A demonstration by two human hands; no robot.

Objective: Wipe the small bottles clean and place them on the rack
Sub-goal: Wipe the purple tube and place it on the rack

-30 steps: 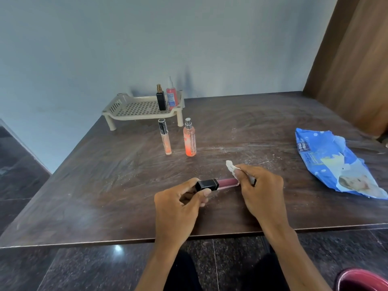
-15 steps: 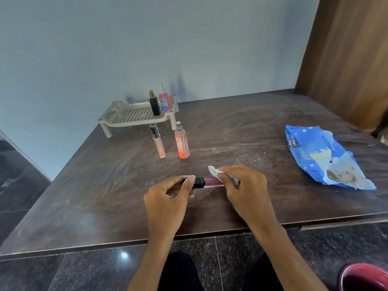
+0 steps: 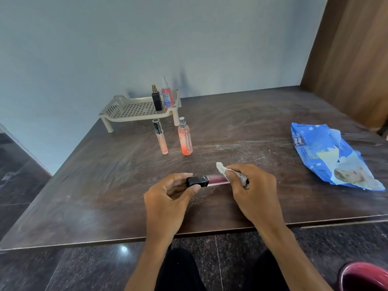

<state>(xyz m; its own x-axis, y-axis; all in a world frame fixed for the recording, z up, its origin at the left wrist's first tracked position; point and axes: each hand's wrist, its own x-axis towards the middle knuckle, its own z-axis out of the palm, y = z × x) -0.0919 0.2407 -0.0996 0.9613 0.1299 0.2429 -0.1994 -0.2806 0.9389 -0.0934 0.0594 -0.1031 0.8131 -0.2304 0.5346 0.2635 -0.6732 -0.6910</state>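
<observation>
Dark glossy floor tiles lowest in frame, black-clad legs under the table edge, a maroon rounded object cut off bottom right (cannot tell what it is).

Both hands are over the near part of the brown table. Left hand pinches the black cap end of a pink tube bottle between thumb and fingers. Right hand has its fingers curled round a crumpled white wipe, which wraps the tube's right end; one corner of the wipe sticks up past the fingers. Tube lies roughly level, cap to the left, spanning the two hands. Whether it touches the tabletop or is just above it: cannot tell.

Right of the hands and well apart, a blue wipes packet lies flat on the table, crumpled. The tabletop has pale dusty streaks.

Farther back, two bottles stand upright on the table, near each other: a slim clear tube with orange at its base, and to its right an orange spray bottle with a silver nozzle.

Just behind them, a beige perforated rack on short legs, against the wall. On its right end stand a black bottle with a gold top and a red bottle with a label, side by side.

Pale blue wall behind; wood panel at right.
</observation>
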